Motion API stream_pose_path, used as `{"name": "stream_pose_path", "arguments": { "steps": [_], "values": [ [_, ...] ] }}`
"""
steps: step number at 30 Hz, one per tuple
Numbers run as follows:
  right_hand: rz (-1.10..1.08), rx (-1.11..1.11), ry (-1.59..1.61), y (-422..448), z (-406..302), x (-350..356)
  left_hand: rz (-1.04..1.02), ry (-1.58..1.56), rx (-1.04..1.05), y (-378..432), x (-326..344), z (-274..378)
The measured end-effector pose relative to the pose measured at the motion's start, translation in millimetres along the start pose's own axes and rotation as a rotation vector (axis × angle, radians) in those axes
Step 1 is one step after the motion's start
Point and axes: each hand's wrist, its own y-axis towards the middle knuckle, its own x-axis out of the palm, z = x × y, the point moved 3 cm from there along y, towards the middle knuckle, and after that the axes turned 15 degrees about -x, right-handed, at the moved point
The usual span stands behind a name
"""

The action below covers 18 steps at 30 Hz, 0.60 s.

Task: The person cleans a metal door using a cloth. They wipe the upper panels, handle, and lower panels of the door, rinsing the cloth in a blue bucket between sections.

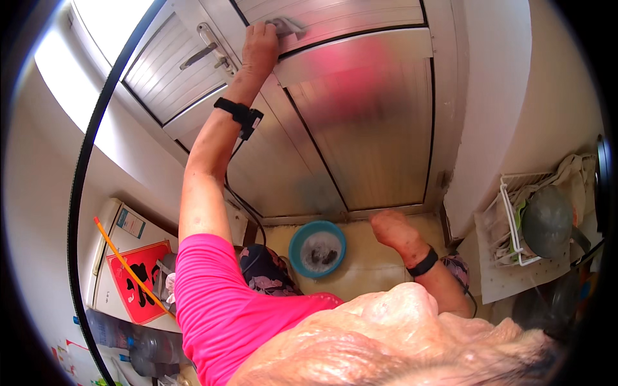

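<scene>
My left hand (pixel 261 46) is raised at the top, its fingers closed on a grey cloth (pixel 287 28) that lies against the metal door panel (pixel 338 12). To its left are the door handle (pixel 199 55) and its plate. Lower right, my right hand (pixel 393 230) hangs low above the floor near the door's bottom edge; its fingers are bent and hard to make out, and nothing shows in them. On the floor between my legs stands a teal plastic basin (pixel 293 243) with sudsy water and something dark in it.
A white cabinet (pixel 104 289) with a red paper sheet and an orange stick (pixel 128 265) stands at left, with plastic bottles (pixel 157 348) below. At right, a white wire rack (pixel 507 217) holds cloths and a dark round object. A black cable hangs from my left wrist.
</scene>
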Motion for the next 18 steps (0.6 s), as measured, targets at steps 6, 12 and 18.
{"name": "stream_pose_path", "arguments": {
  "steps": [6, 12, 18],
  "values": [
    [0.075, 0.002, -0.006, -4.1, 4.9, 1.0, 0.081, -0.104, 0.004, 16.6, 13.3, 57.9],
    [0.108, -0.023, 0.025, -1.2, 2.2, -5.6, -0.088, -0.126, 0.063, 46.5, 54.0, 125.1],
    [-0.036, 0.094, 0.001, -3.9, 11.5, -3.3, -0.081, -0.599, 0.032, 95.9, 27.9, 198.1]
  ]
}}
